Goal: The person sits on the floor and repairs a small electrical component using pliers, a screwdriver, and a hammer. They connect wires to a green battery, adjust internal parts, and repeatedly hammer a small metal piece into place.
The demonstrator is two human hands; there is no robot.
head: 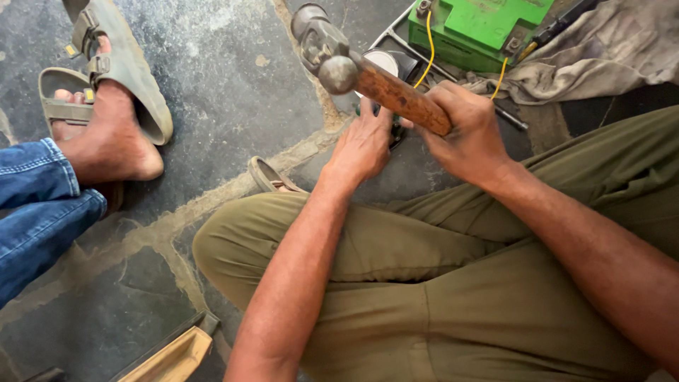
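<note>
the right hand (463,134) has its fingers wrapped tight around the wooden handle of a hammer (353,71) — its metal head raised over the stone floor (226,85). the left hand (364,145) presses down on a small dark part (395,134), mostly hidden, fingers curled; whether it grips, i cannot tell. a green battery (481,28) sits just beyond — near a grey rag (601,49).

This is a small repair workshop on the ground — a stone floor (233,92), a hammer (368,78), a green battery (481,28) with yellow wires (430,49) and a dirty rag (601,49).
</note>
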